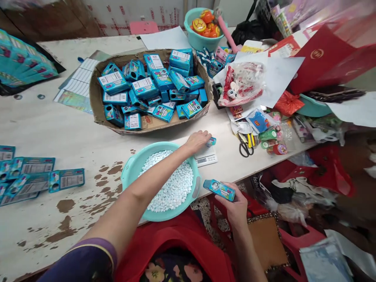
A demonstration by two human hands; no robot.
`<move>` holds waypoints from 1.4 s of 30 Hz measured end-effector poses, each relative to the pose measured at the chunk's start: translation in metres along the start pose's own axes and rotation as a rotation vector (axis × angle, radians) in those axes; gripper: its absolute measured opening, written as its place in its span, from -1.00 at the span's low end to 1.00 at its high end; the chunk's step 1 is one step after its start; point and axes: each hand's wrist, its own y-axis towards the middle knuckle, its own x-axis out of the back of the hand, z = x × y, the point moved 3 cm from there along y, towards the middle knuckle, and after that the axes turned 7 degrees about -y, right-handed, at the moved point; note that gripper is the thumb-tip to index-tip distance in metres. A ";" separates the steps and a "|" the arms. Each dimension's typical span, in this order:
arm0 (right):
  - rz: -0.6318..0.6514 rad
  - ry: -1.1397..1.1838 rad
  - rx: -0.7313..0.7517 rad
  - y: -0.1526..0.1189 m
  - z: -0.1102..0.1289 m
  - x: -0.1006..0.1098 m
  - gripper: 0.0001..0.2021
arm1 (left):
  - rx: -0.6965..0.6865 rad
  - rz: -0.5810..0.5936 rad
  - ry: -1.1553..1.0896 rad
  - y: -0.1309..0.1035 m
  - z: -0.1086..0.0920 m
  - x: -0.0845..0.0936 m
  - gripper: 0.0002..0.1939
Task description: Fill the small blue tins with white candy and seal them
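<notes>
My left hand [198, 141] reaches across a teal basin [127, 172] of small white pellets [173, 188]. Its fingers are closed round a small blue box [211, 141], partly hidden, above a small white scale [206, 157]. Low at the right of the basin, my right hand [235, 203] grips a blue candy box [219, 189], tilted, with its printed face up. Behind the basin stands a cardboard tray [117, 132] heaped with similar blue boxes [145, 88].
Black scissors [245, 149] and a yellow cutter [250, 140] lie right of the scale. Flat blue packs [66, 179] are at the left edge. A teal bowl [202, 40] of orange toys stands at the back. Plastic bags and a red bag [331, 58] crowd the right.
</notes>
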 end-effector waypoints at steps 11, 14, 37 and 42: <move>-0.227 0.036 -0.032 0.056 -0.021 -0.004 -0.54 | 1.265 -0.592 0.272 -0.358 0.123 0.100 -0.43; -0.272 0.078 0.026 0.096 -0.019 -0.023 -0.49 | 1.498 -0.449 0.135 -0.418 0.173 0.060 -0.55; -0.444 0.048 -0.180 0.068 -0.118 0.007 -0.53 | 0.439 0.140 -0.024 -0.175 0.046 -0.059 -0.67; -0.443 0.039 -0.242 0.054 -0.134 0.008 -0.54 | 0.467 0.270 -0.065 -0.178 0.046 -0.056 -0.77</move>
